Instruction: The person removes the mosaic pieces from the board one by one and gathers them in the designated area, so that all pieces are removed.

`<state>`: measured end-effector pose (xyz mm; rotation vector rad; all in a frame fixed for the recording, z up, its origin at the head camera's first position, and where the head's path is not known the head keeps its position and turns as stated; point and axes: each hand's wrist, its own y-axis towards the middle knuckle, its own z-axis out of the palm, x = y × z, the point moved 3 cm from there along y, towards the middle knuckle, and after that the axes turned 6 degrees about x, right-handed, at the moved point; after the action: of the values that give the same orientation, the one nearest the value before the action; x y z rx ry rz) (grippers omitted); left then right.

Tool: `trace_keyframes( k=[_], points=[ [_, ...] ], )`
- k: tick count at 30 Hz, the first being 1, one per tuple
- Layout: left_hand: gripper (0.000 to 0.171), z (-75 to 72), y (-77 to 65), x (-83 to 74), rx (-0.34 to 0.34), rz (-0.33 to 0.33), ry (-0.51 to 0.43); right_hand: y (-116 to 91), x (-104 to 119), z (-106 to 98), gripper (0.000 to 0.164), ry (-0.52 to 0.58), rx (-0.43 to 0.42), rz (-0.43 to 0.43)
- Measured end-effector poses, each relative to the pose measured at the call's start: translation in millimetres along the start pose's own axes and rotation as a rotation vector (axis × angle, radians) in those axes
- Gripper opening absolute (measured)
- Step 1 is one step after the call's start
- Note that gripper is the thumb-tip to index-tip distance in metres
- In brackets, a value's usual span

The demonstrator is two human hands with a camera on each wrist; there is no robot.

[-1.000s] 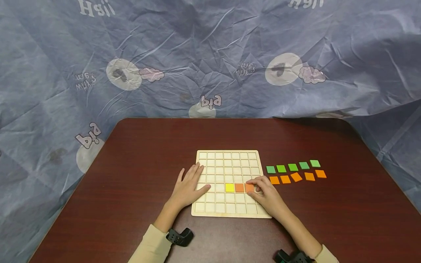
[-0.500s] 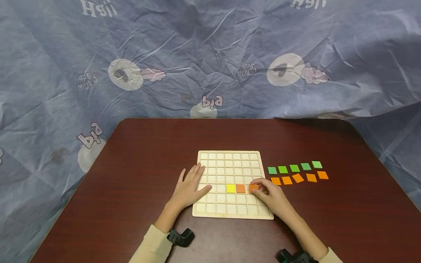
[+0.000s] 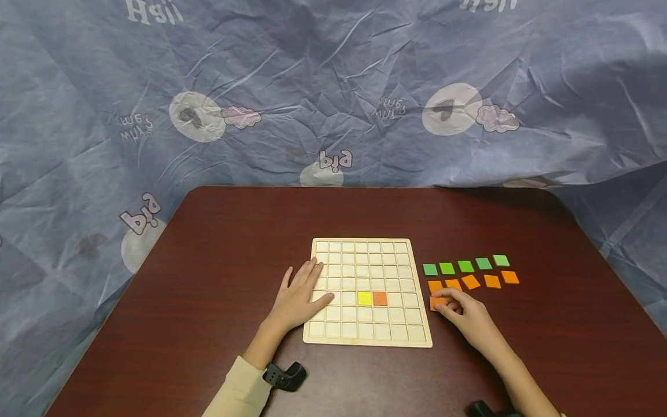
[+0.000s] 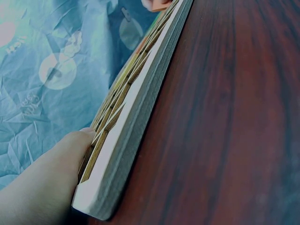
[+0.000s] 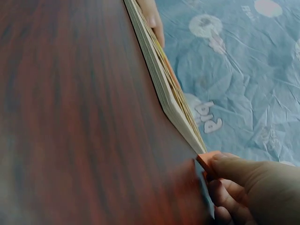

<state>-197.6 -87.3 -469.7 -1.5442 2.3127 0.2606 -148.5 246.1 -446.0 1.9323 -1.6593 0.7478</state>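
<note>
A pale wooden grid board (image 3: 372, 334) lies on the table, with a yellow tile (image 3: 364, 298) and a red-orange tile (image 3: 380, 298) side by side in its cells. My left hand (image 3: 297, 295) rests flat on the board's left edge, fingers spread; its thumb (image 4: 77, 145) shows over the rim in the left wrist view. Just off the board's right edge, my right hand (image 3: 466, 318) pinches an orange tile (image 3: 436, 303) between thumb and fingers. The right wrist view shows this tile (image 5: 206, 160) tilted at the fingertips, beside the board's corner.
To the right of the board lie a row of several green tiles (image 3: 465, 266) and, nearer, a row of several orange tiles (image 3: 471, 282). The dark wooden table (image 3: 250, 231) reaches back to a printed blue cloth (image 3: 281, 75).
My right hand has lifted the orange tile out of its cell beside the red-orange one and carried it right, off the board. My left hand has stayed in place.
</note>
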Motion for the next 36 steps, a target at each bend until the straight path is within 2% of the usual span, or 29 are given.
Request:
trace_keyframes(
  k=[8, 15, 24, 36],
  points=[
    [0.076, 0.0, -0.1, -0.3, 0.003, 0.0, 0.002, -3.9, -10.6, -2.7, 0.014, -0.078, -0.028, -0.062],
    [0.076, 0.8, -0.7, -0.2, 0.005, -0.008, -0.002, -3.8, -16.1, -1.7, 0.014, -0.089, -0.075, -0.113],
    [0.076, 1.3, 0.2, 0.4, 0.005, -0.012, 0.004, -4.1, -17.0, 0.5, 0.019, -0.095, -0.067, -0.1],
    [0.076, 2.1, 0.8, 0.7, 0.011, -0.014, 0.009, -3.9, -15.3, -2.1, 0.015, -0.079, -0.071, -0.085]
  ],
)
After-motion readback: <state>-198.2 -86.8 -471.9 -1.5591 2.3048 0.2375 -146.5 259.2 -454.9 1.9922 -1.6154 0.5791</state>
